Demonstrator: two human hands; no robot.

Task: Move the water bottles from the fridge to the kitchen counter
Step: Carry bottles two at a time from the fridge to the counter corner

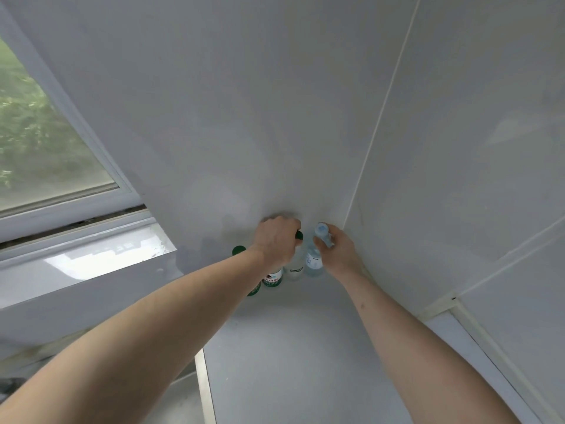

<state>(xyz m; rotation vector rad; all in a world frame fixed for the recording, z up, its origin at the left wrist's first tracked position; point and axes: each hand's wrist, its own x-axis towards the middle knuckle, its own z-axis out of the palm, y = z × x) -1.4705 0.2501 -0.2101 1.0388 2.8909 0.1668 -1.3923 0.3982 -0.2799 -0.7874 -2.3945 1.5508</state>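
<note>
Head cam: you're at the set-down step. Your left hand (276, 240) grips a clear plastic bottle w/ a green cap (299, 235); your right hand (336, 250) grips a clear bottle w/ a pale blue cap (315, 255). Both stand in the corner of the white counter (290, 347). Next: let go, pull back slow. Two more green-cap bottles (238, 250) stand just beside, easy to knock. Window (46, 142) at left.

Both arms reach forward, left grip (278, 240) and right grip (334, 249) curled.
</note>
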